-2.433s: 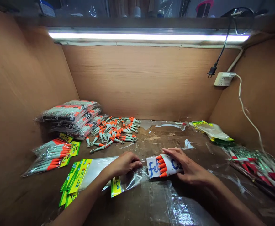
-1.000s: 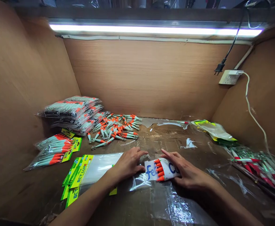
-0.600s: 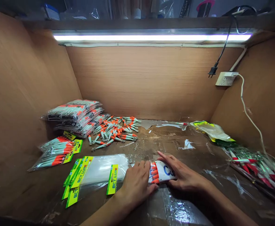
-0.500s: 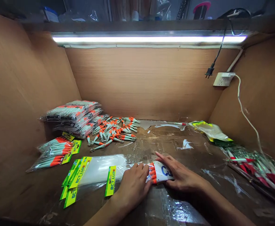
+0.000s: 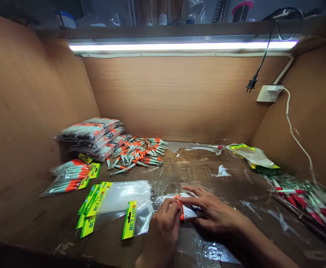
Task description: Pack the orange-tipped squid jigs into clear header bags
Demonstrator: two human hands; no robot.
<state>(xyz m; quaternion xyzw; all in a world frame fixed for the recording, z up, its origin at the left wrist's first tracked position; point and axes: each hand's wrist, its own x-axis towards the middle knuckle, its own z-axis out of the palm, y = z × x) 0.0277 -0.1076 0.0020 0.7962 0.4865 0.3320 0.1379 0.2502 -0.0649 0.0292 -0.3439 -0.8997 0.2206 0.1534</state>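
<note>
My left hand (image 5: 164, 225) is curled at the mouth of a clear plastic bag (image 5: 142, 221) with a green and yellow header card (image 5: 129, 220). My right hand (image 5: 210, 212) lies over a white paper sleeve (image 5: 189, 212) that holds several orange-tipped lures, fingers pressed on it. The orange tips (image 5: 179, 203) show between the two hands, right at the bag's opening. Both hands rest low on the worn wooden bench (image 5: 196, 163).
A stack of empty header bags (image 5: 107, 199) lies left of my hands. Filled packs (image 5: 69, 176) and a taller pile (image 5: 92, 136) sit at the left wall. Loose lures (image 5: 136, 154) lie behind. Red and silver packs (image 5: 304, 195) crowd the right edge. A socket (image 5: 269, 93) hangs on the wall.
The sleeve of lures has slid left toward the bag. My left hand moved from the bag's middle to its mouth, and the two hands have closed together.
</note>
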